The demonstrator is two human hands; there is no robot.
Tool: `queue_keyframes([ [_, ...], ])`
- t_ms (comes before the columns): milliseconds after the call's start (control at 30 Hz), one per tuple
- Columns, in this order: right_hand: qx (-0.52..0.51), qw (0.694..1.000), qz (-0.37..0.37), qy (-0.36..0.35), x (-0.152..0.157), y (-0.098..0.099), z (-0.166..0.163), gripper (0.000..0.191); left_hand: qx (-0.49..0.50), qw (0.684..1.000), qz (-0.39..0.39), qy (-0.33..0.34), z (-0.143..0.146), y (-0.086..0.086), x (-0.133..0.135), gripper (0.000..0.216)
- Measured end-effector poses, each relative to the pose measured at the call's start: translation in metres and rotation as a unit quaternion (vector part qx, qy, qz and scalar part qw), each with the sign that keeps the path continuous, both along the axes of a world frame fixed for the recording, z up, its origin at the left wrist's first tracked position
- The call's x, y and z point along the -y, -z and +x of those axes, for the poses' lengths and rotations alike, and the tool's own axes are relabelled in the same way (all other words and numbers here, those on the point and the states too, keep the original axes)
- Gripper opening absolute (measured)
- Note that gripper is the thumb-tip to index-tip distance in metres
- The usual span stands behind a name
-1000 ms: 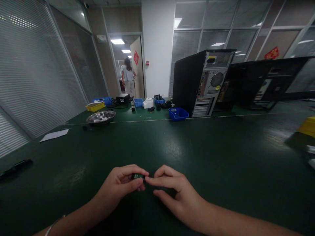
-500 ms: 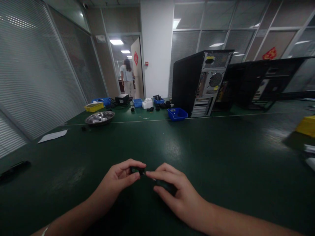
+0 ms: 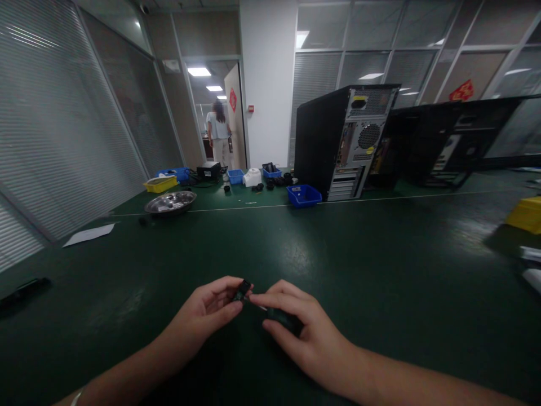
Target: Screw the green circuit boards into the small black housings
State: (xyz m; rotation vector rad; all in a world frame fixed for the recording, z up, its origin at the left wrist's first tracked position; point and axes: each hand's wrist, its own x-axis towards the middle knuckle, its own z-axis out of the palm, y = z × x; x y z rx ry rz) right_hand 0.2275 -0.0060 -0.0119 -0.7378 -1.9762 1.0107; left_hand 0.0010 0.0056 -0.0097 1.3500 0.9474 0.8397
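My left hand (image 3: 211, 307) pinches a small dark part (image 3: 242, 291) between thumb and fingers, just above the green table (image 3: 338, 265). My right hand (image 3: 302, 327) is closed round a dark-handled tool (image 3: 282, 317), probably a small screwdriver. Its thin metal tip points left and meets the small part. Both hands sit close together near the table's front edge.
Far back stand a black computer tower (image 3: 338, 146) and further open cases (image 3: 443, 141). Blue bins (image 3: 304, 195), a yellow bin (image 3: 160, 184), a steel bowl (image 3: 170, 202) and a white sheet (image 3: 88, 234) lie on the left and middle. A yellow box (image 3: 526, 214) sits at right. A person (image 3: 218, 132) stands in the doorway.
The small part has tipped up in my left fingers, and the tool's metal tip now shows against it. My hands stayed in nearly the same place.
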Motion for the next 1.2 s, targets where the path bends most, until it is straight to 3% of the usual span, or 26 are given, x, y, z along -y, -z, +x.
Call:
queue_keyframes([
  [167,0.002,1.0,0.004,-0.003,-0.001,0.003,0.0,0.042,-0.074,0.995,0.061,-0.01,0.001,0.001,0.004,0.038],
  [300,-0.001,1.0,0.004,0.009,-0.001,0.004,0.0,0.041,-0.156,0.979,0.132,-0.024,-0.001,0.001,0.006,0.038],
  [500,-0.007,1.0,0.009,0.025,-0.001,0.002,0.0,0.04,-0.242,0.955,0.169,-0.018,-0.003,-0.003,0.009,0.034],
  [867,0.024,0.999,0.018,0.032,-0.001,0.004,0.0,0.041,-0.27,0.941,0.204,0.001,0.001,-0.008,0.011,0.031],
  [1033,0.038,0.999,0.02,0.03,-0.001,0.006,0.0,0.044,-0.21,0.97,0.124,0.023,0.007,-0.011,0.01,0.035],
  [1200,0.034,0.999,0.026,0.031,-0.001,0.008,0.0,0.047,-0.115,0.992,0.032,0.029,0.008,-0.002,0.009,0.041],
])
